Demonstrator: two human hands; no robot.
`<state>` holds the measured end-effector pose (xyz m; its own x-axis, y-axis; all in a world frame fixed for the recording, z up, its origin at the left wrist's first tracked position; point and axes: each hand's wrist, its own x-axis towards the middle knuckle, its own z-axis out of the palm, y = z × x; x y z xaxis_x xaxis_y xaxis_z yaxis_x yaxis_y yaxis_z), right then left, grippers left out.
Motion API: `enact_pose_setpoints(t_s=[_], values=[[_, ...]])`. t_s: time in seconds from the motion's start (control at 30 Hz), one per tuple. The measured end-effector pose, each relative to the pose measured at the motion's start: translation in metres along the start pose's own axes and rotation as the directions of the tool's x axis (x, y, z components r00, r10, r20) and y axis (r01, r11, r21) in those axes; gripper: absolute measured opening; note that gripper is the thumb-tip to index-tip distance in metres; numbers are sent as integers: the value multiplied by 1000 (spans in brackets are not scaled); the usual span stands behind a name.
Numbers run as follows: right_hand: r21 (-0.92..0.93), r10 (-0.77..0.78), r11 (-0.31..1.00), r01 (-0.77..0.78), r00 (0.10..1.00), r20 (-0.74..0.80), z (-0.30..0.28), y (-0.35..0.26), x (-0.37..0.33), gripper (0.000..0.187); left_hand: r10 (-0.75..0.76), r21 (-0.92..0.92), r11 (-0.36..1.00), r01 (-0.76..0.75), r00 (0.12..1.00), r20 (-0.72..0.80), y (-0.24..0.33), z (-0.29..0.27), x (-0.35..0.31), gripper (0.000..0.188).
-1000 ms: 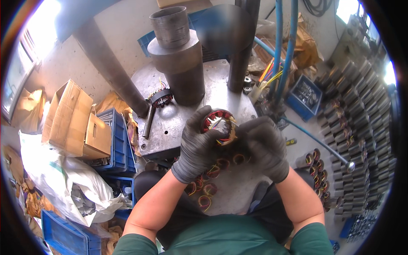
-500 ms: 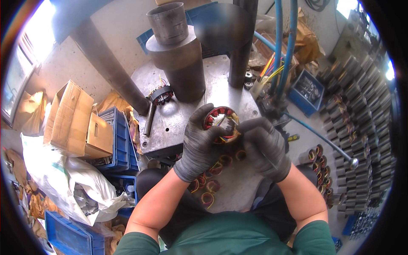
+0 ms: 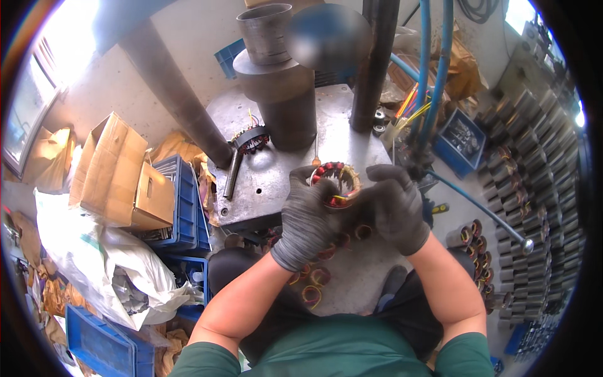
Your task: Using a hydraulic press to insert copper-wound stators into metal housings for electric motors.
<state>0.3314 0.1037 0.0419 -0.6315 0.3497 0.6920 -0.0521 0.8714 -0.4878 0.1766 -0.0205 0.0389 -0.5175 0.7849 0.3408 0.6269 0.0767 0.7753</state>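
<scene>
Head view: left hand [image 3: 308,215] holds a wound ring [image 3: 336,167]; what right hand [image 3: 400,210] grips is unclear.

The gloved left hand [image 3: 308,217] grips a red-coiled ring [image 3: 339,167], the gloved right hand [image 3: 400,210] beside it. A dark ring [image 3: 252,137] lies on a metal plate [image 3: 276,192].

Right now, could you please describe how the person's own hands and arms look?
The left hand and right hand wear close-fitting dark grey gloves with ribbed-looking cuffs ending at the wrists. The forearms are bare up to short green sleeves.
</scene>
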Motion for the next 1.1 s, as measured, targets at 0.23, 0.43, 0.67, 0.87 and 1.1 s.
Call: enact_pose_setpoints(t_s=[0.23,0.43,0.67,0.87,1.1], values=[[-68,-69,996,64,995,-69,-7,-17,7,21,204,-17,979,-204,978,-41,-6,-4,2,60],[772,691,261,-580,670,269,14,-15,1,36,321,6,947,-321,944,-76,-4,-1,-4,71],[707,630,335,-623,706,323,8,7,-2,35,230,-158,965,-212,967,112,-7,0,-6,94],[704,587,312,-638,712,385,11,21,-5,41,229,-101,972,-214,959,168,-10,-4,-4,86],[771,636,233,-592,693,339,16,18,-5,47,-72,-456,872,179,968,241,-4,-5,-4,66]])
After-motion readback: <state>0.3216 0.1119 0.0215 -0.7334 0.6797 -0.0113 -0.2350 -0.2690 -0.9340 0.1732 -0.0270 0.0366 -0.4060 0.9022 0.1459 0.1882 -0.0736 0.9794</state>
